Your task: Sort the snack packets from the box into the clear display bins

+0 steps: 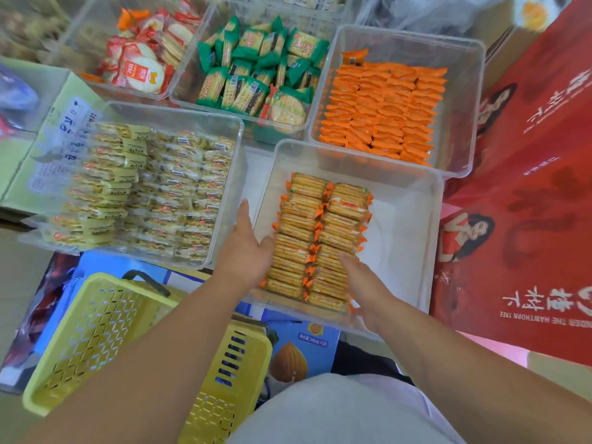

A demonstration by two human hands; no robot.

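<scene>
- Left hand [246,251]: fingers straight and together, nothing grasped. It lies flat along the left edge of the cracker packets [317,232], with the thumb touching the stack.
- Right hand [365,286]: fingers extended and resting on the right-hand row of the same packets at the near end. Nothing is pinched or enclosed.
- Cracker packets: two rows side by side, their orange crimped ends meeting down the middle. They lie in the left part of the nearest bin [413,219], which is clear plastic.
- Whether the left hand is inside that bin's left wall or over it cannot be determined.
- Second bin [464,100], beyond and to the right: orange packets [384,107] packed in close rows.
- Third bin [187,68], far middle: green packets [256,75] in a loose jumble.
- Fourth bin [86,36], far left: red-and-white packets [144,65] of round crackers.
- Fifth bin [229,187], just left of the nearest bin: pale yellow packets [144,187] in rows.
- Yellow basket [96,331]: near left, under the left forearm.
- Blue carton [301,350]: just beside the basket, below the nearest bin.
- Red carton [528,187]: along the right edge.
</scene>
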